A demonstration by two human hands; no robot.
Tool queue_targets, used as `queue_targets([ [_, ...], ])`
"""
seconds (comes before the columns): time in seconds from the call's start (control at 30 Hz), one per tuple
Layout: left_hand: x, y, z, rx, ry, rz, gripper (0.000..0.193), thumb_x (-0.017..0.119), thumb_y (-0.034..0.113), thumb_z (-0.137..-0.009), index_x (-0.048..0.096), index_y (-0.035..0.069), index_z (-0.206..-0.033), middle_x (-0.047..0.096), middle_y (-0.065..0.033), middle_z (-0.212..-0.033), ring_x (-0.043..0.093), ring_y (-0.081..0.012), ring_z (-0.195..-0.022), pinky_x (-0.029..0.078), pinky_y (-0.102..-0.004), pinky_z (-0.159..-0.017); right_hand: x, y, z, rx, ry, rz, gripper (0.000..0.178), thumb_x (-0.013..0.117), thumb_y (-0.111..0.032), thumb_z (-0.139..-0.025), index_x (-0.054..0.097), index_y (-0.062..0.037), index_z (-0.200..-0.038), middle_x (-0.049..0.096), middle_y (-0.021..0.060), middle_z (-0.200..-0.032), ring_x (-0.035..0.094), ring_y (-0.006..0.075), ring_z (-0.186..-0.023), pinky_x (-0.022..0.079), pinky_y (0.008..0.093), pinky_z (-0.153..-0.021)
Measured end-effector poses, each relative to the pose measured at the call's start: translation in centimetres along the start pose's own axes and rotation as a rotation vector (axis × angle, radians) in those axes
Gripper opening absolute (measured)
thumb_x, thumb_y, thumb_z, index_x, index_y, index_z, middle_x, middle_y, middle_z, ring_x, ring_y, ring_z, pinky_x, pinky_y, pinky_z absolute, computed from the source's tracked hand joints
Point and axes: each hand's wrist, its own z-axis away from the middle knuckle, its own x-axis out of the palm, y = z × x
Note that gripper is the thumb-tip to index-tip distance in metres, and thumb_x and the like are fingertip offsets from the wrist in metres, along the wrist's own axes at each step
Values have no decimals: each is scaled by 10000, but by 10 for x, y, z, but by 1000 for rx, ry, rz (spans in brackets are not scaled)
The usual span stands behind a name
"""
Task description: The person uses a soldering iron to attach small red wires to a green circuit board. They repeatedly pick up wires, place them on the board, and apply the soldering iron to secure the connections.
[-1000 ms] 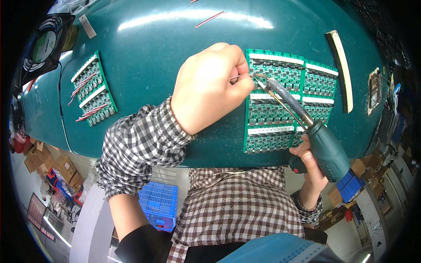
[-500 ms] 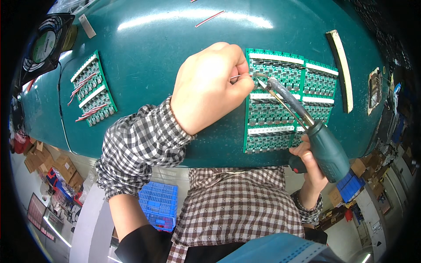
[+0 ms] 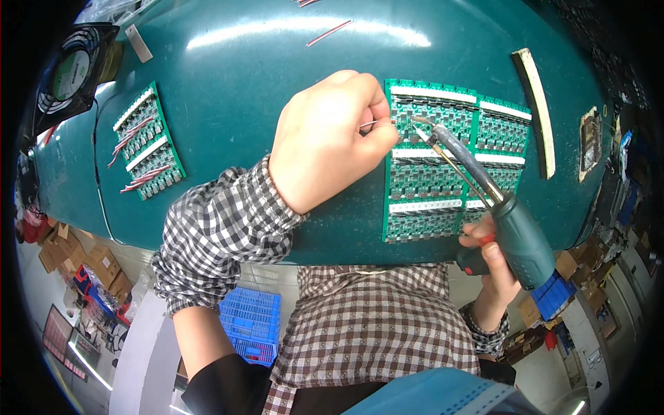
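My left hand (image 3: 332, 142) is closed in a pinch at the upper left edge of a green circuit board panel (image 3: 432, 176). A thin light wire (image 3: 369, 124) shows between its thumb and fingers; the wire's far end is hidden. In my right hand (image 3: 494, 266) I grip a dark green soldering gun (image 3: 524, 242) by its handle. Its long barrel slants up and left over the panel, with the tip just right of my left fingertips. A thin tube runs beside the barrel. Whether the tip touches the board I cannot tell.
A smaller circuit board (image 3: 149, 142) with red and white wires lies at left, near a black fan (image 3: 71, 74) and its cable. A loose wire (image 3: 329, 33) lies at the far side. At right are a pale strip (image 3: 538, 114) and a small worn tray (image 3: 590, 145).
The soldering gun's tip has shifted slightly right, away from my left fingertips. A red part by my right fingers shows more now. My left hand keeps its pinch, nearly still.
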Motion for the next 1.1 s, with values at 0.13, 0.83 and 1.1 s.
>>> queue_targets([
  [0.13, 1, -1, 1, 2, 13, -2, 71, 663, 53, -735, 601, 31, -763, 532, -37, -692, 489, -118, -577, 420, -260, -539, -1, 2, -2, -79, -61, 38, 381, 699, -81, -817, 592, 89, -1141, 654, 124, -793, 658, 237, -774, 515, 416, -836],
  [0.83, 1, -1, 1, -22, 9, 22, 76, 676, 41, -726, 623, 29, -779, 548, -21, -710, 487, -91, -586, 424, -239, -543, -4, 16, 1, -116, -49, 142, 502, 696, -168, -832, 521, 166, -1163, 591, 116, -742, 621, 220, -676, 574, 378, -666],
  [1.1, 0, -3, -2, 37, -7, -10, 92, 682, 36, -712, 606, 33, -765, 543, -28, -697, 493, -108, -580, 428, -245, -539, -3, 14, 0, -109, -51, 143, 497, 696, -165, -832, 524, 169, -1157, 599, 124, -745, 624, 219, -681, 579, 373, -662],
])
